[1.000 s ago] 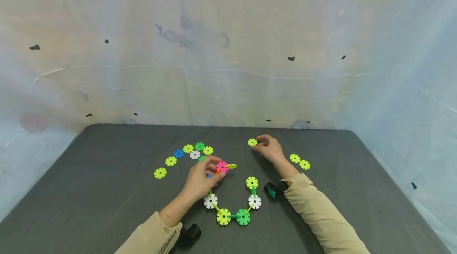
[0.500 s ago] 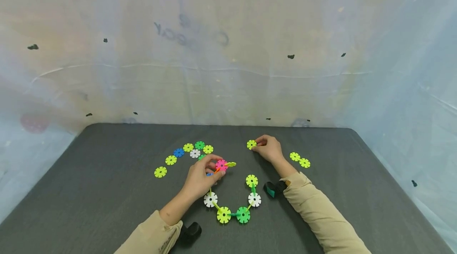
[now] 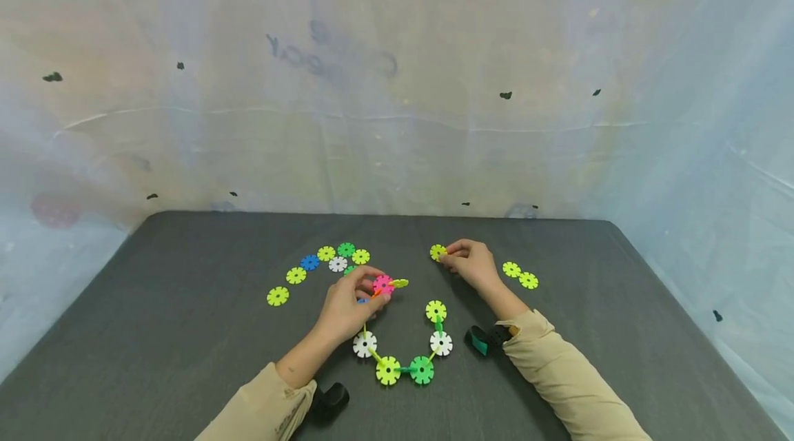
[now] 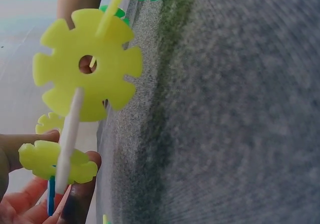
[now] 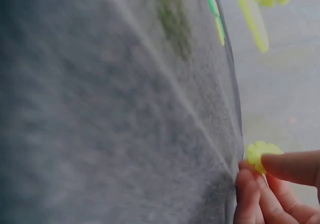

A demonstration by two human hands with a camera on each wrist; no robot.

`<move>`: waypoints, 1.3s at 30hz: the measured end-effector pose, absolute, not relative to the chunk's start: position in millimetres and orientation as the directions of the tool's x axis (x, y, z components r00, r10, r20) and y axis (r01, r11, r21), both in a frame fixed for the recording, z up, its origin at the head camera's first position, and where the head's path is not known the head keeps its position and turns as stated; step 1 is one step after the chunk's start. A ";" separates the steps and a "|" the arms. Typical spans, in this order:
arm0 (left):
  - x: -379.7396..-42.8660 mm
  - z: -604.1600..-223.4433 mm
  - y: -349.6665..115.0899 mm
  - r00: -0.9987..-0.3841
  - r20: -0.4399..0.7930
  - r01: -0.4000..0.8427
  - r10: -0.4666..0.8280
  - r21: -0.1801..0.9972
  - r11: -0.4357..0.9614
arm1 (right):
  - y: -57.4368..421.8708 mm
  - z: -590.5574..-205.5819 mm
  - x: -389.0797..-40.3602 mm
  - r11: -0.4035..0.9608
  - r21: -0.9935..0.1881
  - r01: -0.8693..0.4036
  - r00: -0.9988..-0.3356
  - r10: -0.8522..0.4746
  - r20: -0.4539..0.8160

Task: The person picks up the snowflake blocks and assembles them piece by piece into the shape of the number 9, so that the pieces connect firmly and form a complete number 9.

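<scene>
My left hand [image 3: 344, 306] holds one end of a chain of slotted plastic snowflake discs, near a pink disc [image 3: 383, 285] with a yellow disc [image 3: 400, 283] slotted onto its right. The chain curves in a U over the dark table, through a white disc [image 3: 364, 344], a green disc [image 3: 422, 370] and others, up to a yellow end disc [image 3: 436, 311]. In the left wrist view a yellow chain disc [image 4: 110, 79] looms close. Farther back, my right hand [image 3: 476, 267] pinches a loose yellow disc [image 5: 256, 154] between thumb and fingers. The left fingers partly hide the chain.
Loose yellow, blue, green and white discs lie in a curved group left of the chain, among them a blue disc [image 3: 309, 262]. Two yellow discs [image 3: 520, 275] lie to the right of my right hand. A pale plastic sheet [image 3: 397, 117] hangs behind the table [image 3: 155, 331].
My right hand has shifted slightly toward me and to the right, its fingertips now farther over the yellow disc. My left hand stays nearly still with the chain.
</scene>
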State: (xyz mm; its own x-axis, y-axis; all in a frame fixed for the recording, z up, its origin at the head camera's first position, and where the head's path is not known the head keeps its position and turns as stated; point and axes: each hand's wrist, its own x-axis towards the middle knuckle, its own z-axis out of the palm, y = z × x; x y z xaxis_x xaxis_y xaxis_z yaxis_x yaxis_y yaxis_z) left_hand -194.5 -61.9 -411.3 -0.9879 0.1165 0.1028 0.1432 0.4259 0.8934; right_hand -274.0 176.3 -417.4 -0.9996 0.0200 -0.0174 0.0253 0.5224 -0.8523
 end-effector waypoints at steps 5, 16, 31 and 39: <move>-195.7 -411.6 -63.1 -0.987 0.105 0.150 0.124 0.888 0.436 | 178.9 -414.5 -265.0 0.448 -0.894 -0.005 -0.994 -0.099 -0.044; -195.9 -411.6 -63.6 -0.986 0.101 0.150 0.133 0.888 0.436 | 182.1 -410.1 -248.8 0.392 -0.915 -0.097 -0.965 -0.262 -0.010; -195.2 -409.6 -61.4 -0.987 0.088 0.138 0.137 0.899 0.415 | 174.8 -407.2 -233.0 0.324 -0.935 -0.144 -0.911 -0.412 -0.002; -196.1 -412.4 -60.6 -0.988 0.080 0.130 0.136 0.901 0.413 | 170.6 -409.5 -231.3 0.319 -0.932 -0.173 -0.890 -0.457 0.009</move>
